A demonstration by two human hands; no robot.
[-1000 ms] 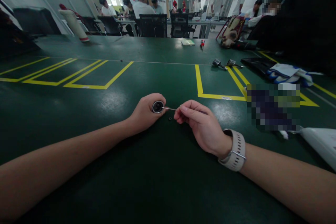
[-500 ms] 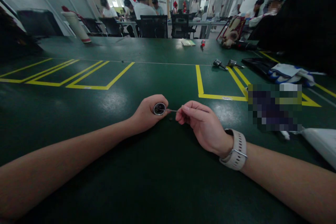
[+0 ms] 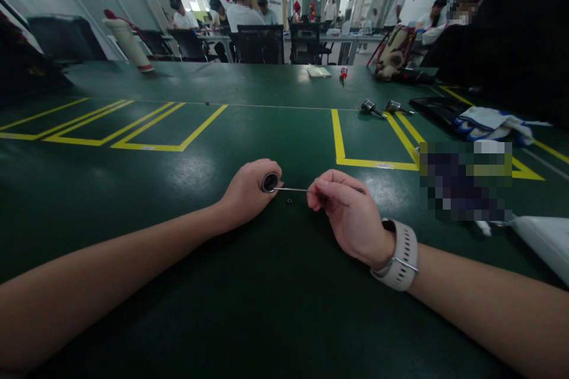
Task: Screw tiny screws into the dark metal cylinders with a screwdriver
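The left hand (image 3: 249,190) is closed around a round tube (image 3: 269,182), whose open end with a shiny rim faces toward the person; most of its body is hidden inside the curled fingers. The tube looks hard, perhaps of metal and a little heavy for its size, and a smooth side may be slippery, so a full wrap of the fingers that leaves the mouth free seems the good hold. The right hand (image 3: 344,204) has its thumb and fingers pressed together, pinching a thin rod (image 3: 293,189), which reaches across the gap to the lower edge of the tube's mouth; whether it touches there, one cannot tell. The rod seems light and stiff, but slender, best pinched away from its tip. A small ring (image 3: 289,201) lies on the table (image 3: 275,296), near the rod, apart from all fingers.
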